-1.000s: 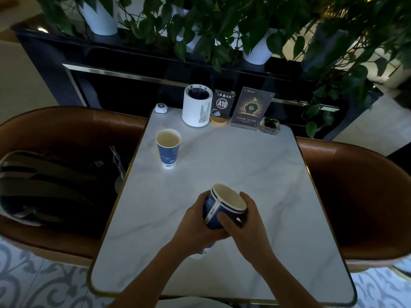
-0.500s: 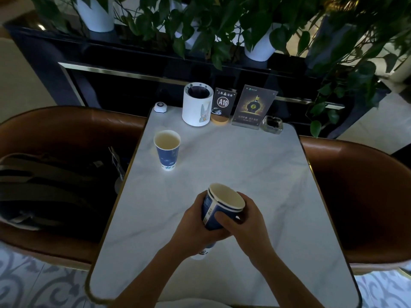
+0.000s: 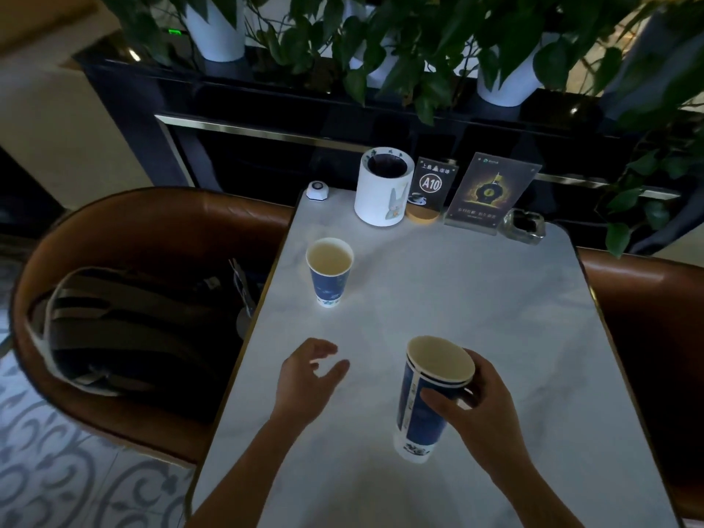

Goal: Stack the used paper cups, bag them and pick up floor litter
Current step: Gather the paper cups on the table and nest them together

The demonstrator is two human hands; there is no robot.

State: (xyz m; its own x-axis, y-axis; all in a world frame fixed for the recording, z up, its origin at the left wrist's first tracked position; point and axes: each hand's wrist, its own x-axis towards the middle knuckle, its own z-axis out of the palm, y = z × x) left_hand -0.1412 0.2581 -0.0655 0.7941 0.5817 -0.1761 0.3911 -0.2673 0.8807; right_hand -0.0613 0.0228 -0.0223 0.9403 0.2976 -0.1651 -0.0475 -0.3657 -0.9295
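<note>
Right hand (image 3: pixel 478 409): lower right of the frame, fingers wrapped around the upper part of the stacked cups (image 3: pixel 428 398), thumb across the blue side.
Stacked cups: two rims show at the top, one nested in the other; tilted, the white base low over the table (image 3: pixel 476 299); whether it touches, I cannot tell.
Left hand (image 3: pixel 304 379): lower middle, over the table's left part, fingers spread and loosely curled, holding nothing.
Single cup (image 3: pixel 329 272): upright on the table, upper left of the tabletop, well apart from both hands.
Far table edge: white canister (image 3: pixel 383 192), table sign (image 3: pixel 432 184), ashtray (image 3: pixel 524 226).
Left chair (image 3: pixel 160 222): dark bag (image 3: pixel 125 329) on the seat.
</note>
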